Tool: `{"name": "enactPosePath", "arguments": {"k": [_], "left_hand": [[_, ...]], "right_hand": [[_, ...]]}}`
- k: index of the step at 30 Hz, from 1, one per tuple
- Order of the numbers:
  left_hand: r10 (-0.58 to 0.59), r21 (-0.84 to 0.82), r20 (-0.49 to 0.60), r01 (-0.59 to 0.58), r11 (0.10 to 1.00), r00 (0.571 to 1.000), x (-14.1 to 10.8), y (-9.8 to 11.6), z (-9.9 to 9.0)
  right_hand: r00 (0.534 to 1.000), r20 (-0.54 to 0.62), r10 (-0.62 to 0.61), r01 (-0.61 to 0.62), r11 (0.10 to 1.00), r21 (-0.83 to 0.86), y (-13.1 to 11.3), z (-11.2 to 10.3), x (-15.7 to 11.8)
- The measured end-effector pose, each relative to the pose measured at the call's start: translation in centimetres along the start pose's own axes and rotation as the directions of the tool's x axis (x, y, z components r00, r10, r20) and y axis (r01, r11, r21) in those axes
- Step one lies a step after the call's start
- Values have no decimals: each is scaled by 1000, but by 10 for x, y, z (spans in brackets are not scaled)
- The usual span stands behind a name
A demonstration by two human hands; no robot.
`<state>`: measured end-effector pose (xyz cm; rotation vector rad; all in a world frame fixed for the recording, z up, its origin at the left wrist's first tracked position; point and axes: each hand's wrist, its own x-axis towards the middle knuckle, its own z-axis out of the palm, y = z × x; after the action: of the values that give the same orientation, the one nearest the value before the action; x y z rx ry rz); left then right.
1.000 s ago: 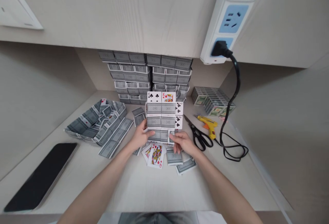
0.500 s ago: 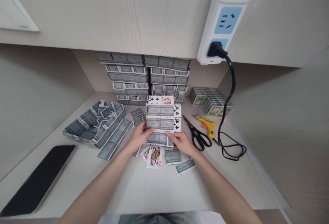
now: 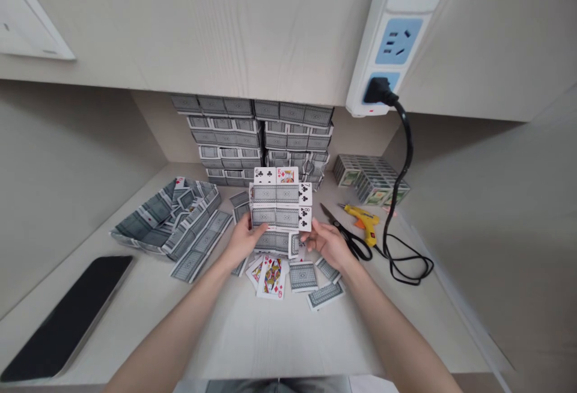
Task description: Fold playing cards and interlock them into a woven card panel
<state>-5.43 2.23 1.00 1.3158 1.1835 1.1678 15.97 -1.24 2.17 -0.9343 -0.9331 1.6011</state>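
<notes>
My left hand (image 3: pixel 242 240) grips the left edge of a panel of joined playing cards (image 3: pixel 276 217), its thumb lying on the front. Most of the panel's cards show grey patterned backs; a six of clubs and a king stand at its top, a seven and an eight of clubs at its right side. By the lower right corner is my right hand (image 3: pixel 331 245), fingers apart and slightly bent; whether a fingertip touches the panel I cannot tell. Below the panel lie a loose queen of diamonds (image 3: pixel 271 277) and some folded cards (image 3: pixel 303 276).
A tray made of cards (image 3: pixel 148 225) with loose pieces inside stands at left, near a black phone-like slab (image 3: pixel 67 315). Stacked card boxes (image 3: pixel 228 134) line the back. At right lie scissors (image 3: pixel 349 237), a yellow glue gun (image 3: pixel 364 219) and its cord. A power strip (image 3: pixel 383 44) hangs above.
My right hand has let go of the panel's lower right edge and moved slightly right, its fingers spreading. The panel, held in my left hand, has shifted a little left.
</notes>
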Motion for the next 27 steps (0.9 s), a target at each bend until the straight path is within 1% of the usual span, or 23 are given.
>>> {"name": "enactPosePath", "arguments": {"k": [4,6,10,12,15,18,20,23,25,27], "left_hand": [[28,67,-18,-26,997,999,-3,6,1],[40,107,-19,-37,994,999,-4,9,2],[60,167,19,-63,984,998,-8,9,6],[78,186,40,-84,979,996,-10,8,8],[104,205,74,-117,972,992,-13,8,11],[114,200,81,-129,971,990,-14,9,11],[108,197,64,-119,973,992,-14,9,10],[89,180,44,-96,979,995,-11,9,9],[92,150,55,-99,984,994,-10,8,8],[113,129,87,-124,984,990,-10,8,8]], "right_hand": [[997,54,49,-50,999,16,-1,-1,-1],[993,99,68,-69,998,10,0,0,-2],[973,199,115,-104,992,-65,3,3,-4],[975,179,128,-106,986,-127,6,5,-4],[993,76,89,-71,974,-216,12,5,-2],[997,29,72,-63,967,-248,15,4,1],[994,46,95,-82,972,-222,14,4,2],[983,119,140,-122,982,-144,10,4,1],[975,160,156,-139,984,-110,7,3,-1],[972,175,156,-138,984,-109,5,1,-1]]}}
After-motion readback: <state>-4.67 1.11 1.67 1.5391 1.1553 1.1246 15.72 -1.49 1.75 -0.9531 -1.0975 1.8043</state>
